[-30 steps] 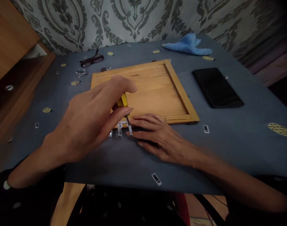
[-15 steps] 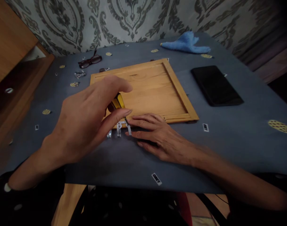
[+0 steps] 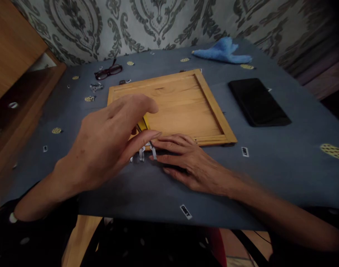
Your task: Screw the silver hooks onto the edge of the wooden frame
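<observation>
My left hand [image 3: 102, 142] is closed round the yellow and black handle of a screwdriver [image 3: 144, 123], thumb and forefinger on either side. Its thin shaft slants down to a metal cabinet hinge [image 3: 154, 152] at the near edge of a framed wooden panel [image 3: 216, 107]. My right hand [image 3: 187, 161] lies flat with fingers stretched out, some on the panel's near edge and others beside the hinge, touching it. Part of the hinge [image 3: 142, 154] sticks out over the tablecloth. The left hand covers the panel's near left corner, and the screw under the tip cannot be made out.
Behind the panel lie dark-framed glasses [image 3: 108, 71] and another metal hinge [image 3: 96, 87]. A black phone or tablet [image 3: 258, 102] rests to the right, with a blue cloth [image 3: 222, 51] at the back. A wooden cabinet [image 3: 16, 48] borders the left side of the blue-covered table [image 3: 269, 178].
My left hand has turned slightly and shifted a little to the right with the screwdriver. My right hand stays in place, and the whole view has moved slightly.
</observation>
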